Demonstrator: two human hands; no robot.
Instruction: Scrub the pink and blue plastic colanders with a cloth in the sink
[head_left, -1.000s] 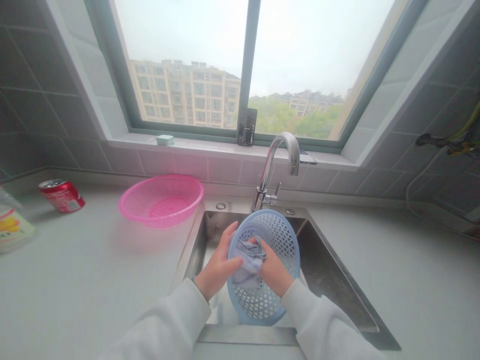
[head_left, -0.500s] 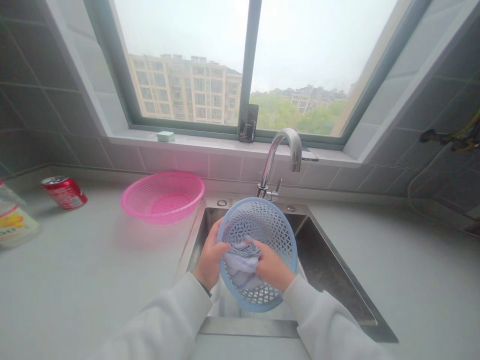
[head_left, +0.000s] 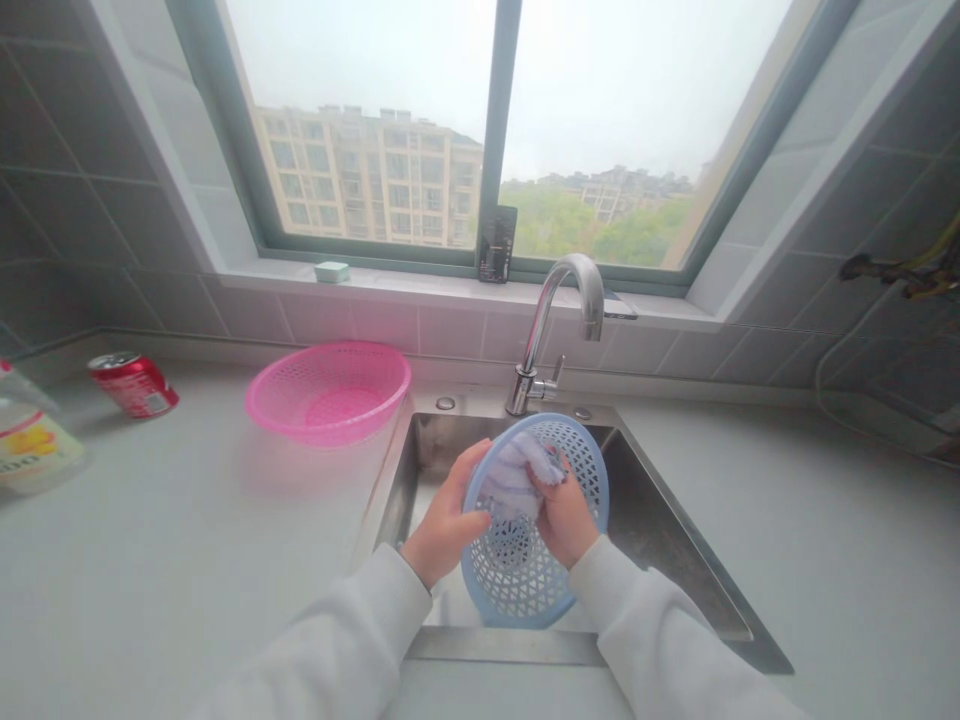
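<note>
A light blue plastic colander (head_left: 517, 595) with a pierced wall is held tilted over the steel sink (head_left: 675, 560). My left hand (head_left: 448, 520) grips its left rim, thumb on the inner side and fingers behind the wall. Inside the colander, my right hand (head_left: 566, 515) is closed on a pale, bunched cloth (head_left: 514, 480), which lies against the upper inner wall. Part of the cloth is hidden behind the right hand's fingers. Just beyond the colander stands the chrome faucet (head_left: 534, 335); no water shows running from it.
A pink plastic basket (head_left: 330, 400) sits left of the sink. Farther left are a red can (head_left: 133, 384) and a partly visible bottle (head_left: 37, 445). On the windowsill are a green block (head_left: 331, 272) and a dark upright box-like item (head_left: 497, 245).
The colander has turned and shifted slightly right, with my left hand following. My right hand has moved the cloth from the lower left inside to the upper wall.
</note>
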